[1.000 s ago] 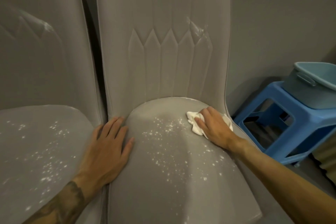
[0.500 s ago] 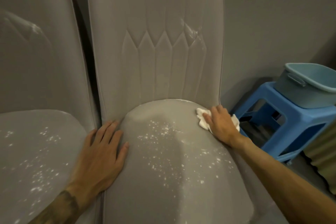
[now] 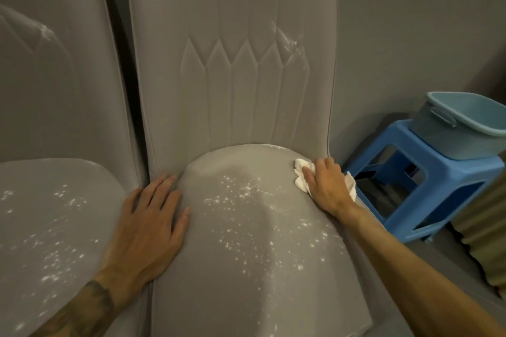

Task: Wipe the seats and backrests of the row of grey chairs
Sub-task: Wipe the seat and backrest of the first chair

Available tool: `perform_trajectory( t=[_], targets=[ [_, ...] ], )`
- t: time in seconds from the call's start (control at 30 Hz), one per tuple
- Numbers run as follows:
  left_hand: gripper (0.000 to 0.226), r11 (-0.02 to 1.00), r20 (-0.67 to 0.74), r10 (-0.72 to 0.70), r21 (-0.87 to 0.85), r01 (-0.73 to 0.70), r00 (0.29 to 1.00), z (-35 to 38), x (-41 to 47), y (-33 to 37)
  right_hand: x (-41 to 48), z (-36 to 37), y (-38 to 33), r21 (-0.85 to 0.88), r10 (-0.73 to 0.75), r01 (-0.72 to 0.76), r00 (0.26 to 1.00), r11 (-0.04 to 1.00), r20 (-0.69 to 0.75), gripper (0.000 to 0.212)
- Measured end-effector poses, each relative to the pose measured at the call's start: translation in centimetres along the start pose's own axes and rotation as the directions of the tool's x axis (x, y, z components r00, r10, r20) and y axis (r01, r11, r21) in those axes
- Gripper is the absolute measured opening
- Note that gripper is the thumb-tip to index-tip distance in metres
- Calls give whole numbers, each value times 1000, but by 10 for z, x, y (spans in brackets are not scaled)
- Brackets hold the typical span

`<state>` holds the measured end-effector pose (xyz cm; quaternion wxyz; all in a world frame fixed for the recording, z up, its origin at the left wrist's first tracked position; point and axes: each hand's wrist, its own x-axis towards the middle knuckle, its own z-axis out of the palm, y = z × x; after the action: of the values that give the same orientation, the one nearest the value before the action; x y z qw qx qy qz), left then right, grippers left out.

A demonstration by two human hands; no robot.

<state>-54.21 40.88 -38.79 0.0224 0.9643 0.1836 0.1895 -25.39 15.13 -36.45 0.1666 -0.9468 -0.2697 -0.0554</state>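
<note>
Two grey chairs stand side by side. The right chair's seat (image 3: 246,268) is speckled with white dust, and its backrest (image 3: 232,49) has a white smear at the upper right. My right hand (image 3: 327,186) presses a white cloth (image 3: 301,172) flat at the seat's back right corner. My left hand (image 3: 147,224) lies flat, fingers spread, on the seat's left edge by the gap between the chairs. The left chair's seat (image 3: 46,227) is also dusty, and its backrest (image 3: 49,63) carries a white mark.
A blue plastic stool (image 3: 427,186) stands just right of the chair, with a light blue tub (image 3: 465,128) on top. A grey wall (image 3: 410,35) runs behind. Something ribbed and tan (image 3: 487,227) sits at the far right edge.
My right hand has slid the cloth rightward and back, from the seat's middle rear to its back right corner. My left hand has stayed on the seat's left edge.
</note>
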Motion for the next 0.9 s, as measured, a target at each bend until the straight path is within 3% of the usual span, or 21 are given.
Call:
perform_trajectory(
  t=[0.1, 0.17, 0.33, 0.4, 0.5, 0.57, 0.77, 0.9],
  targets=[
    [52, 1000, -1, 0, 4, 0, 1000, -1, -1, 1, -20, 9, -13, 65, -220, 216, 974, 974, 55, 36],
    [52, 1000, 1, 3, 6, -3, 1000, -2, -1, 1, -20, 5, -10, 87, -279, 271, 955, 959, 100, 38],
    [49, 1000, -4, 2, 3, -2, 1000, -2, -1, 2, 15, 8, -28, -26, 12, -12, 1000, 1000, 14, 36],
    [48, 1000, -3, 5, 6, -5, 1000, -1, -1, 1, 13, 17, -50, 14, -30, 30, 999, 999, 22, 36],
    [48, 1000, -5, 7, 6, -7, 1000, 0, -1, -1, -10, 28, -62, 81, -284, 279, 957, 957, 57, 35],
    [48, 1000, -2, 6, 13, -6, 1000, 1, -2, -2, -11, 21, -51, 85, -357, 350, 930, 933, 88, 36],
    [48, 1000, -3, -10, -6, 10, 1000, 1, -1, 0, 16, 15, -51, 12, -51, 50, 998, 999, 41, 36],
    [49, 1000, 11, -13, -20, 14, 1000, -2, -1, 0, -17, 27, -80, 95, -298, 291, 952, 952, 70, 34]
  ],
)
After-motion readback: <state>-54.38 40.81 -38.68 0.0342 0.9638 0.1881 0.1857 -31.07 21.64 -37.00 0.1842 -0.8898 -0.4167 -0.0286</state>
